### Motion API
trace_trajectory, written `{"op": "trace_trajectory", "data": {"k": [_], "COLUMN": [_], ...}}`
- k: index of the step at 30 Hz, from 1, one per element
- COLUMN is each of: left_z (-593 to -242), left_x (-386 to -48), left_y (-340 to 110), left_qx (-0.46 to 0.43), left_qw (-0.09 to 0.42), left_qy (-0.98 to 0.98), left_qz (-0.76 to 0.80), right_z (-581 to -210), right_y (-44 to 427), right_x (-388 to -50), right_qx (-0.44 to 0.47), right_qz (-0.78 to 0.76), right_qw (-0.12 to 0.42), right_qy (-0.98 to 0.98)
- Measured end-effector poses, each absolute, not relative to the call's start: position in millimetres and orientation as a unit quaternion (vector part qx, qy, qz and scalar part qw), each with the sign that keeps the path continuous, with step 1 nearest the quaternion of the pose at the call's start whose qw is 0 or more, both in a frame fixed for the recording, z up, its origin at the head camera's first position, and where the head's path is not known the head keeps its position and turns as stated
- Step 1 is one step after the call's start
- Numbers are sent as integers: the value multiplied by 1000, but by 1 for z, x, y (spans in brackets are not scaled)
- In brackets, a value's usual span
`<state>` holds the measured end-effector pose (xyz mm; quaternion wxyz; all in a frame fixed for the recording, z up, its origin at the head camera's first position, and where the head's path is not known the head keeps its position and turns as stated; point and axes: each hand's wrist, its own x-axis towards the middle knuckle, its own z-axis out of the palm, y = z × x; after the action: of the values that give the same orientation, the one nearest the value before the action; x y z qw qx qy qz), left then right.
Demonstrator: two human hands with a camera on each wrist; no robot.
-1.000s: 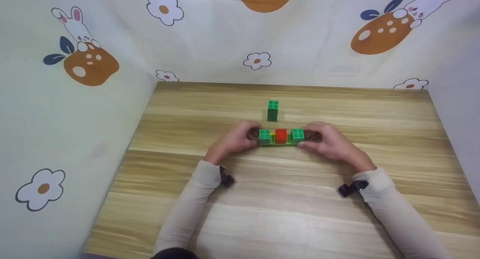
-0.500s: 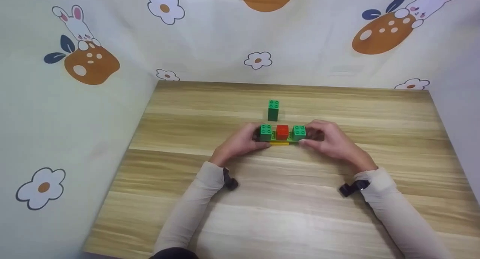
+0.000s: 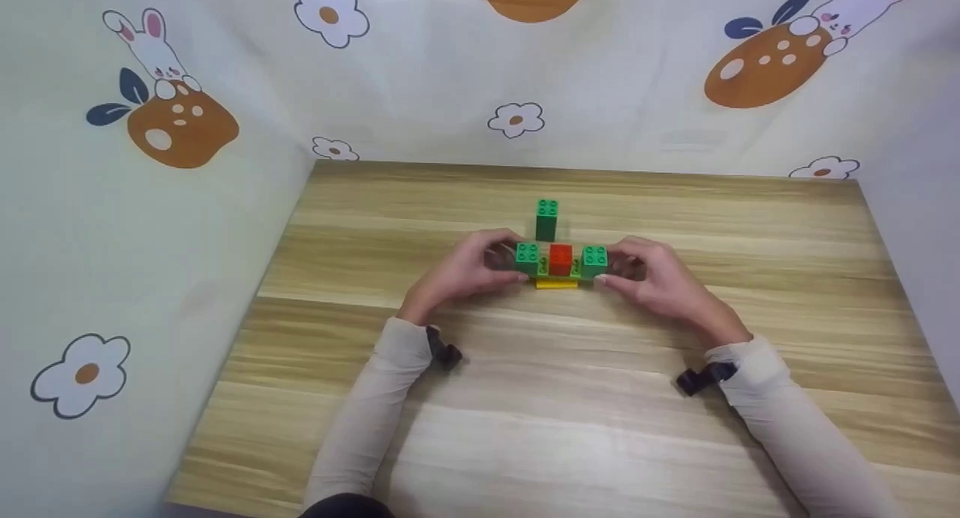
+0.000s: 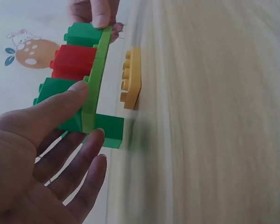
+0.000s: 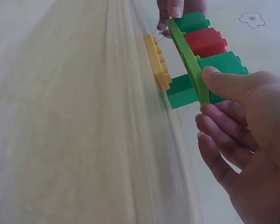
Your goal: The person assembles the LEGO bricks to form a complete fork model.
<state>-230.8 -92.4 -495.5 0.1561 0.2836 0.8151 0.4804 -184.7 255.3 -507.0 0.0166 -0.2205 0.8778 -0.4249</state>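
Both hands hold a light green plate [image 4: 96, 84] by its ends, a little above the table in the head view. On top of it sit a left green brick [image 3: 527, 257], a red brick [image 3: 560, 259] in the middle and a right green brick [image 3: 595, 259]. My left hand [image 3: 471, 264] pinches the left end, thumb on the near side; my right hand [image 3: 660, 279] pinches the right end likewise. Below the plate, apart from it, a flat yellow brick [image 5: 157, 63] lies studs up on the table. Both wrist views show the gap between them.
Just behind the held plate, a tall dark green block [image 3: 547, 222] stands upright on the wooden table [image 3: 540, 398]. A patterned cloth wall [image 3: 420, 76] borders the table at the back and sides. Wrist cameras sit on both sleeves.
Both hands have raised the plate with its bricks and shifted it slightly away from me. The yellow brick now shows beneath it. The tall green block stays put.
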Motion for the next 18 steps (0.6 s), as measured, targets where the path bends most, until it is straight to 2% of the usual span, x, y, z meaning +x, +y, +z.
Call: {"op": "trace_trajectory", "data": {"k": [18], "left_z": [-503], "left_x": [-230], "left_y": [-96], "left_qx": [295], "left_qw": [174], "left_qy": [819], "left_qz": [461], "right_z": [-515], "right_y": [247], "right_x": [-185], "right_qx": [-225], "right_qz": [-425], "right_qw": [46], "right_qy": [876]}}
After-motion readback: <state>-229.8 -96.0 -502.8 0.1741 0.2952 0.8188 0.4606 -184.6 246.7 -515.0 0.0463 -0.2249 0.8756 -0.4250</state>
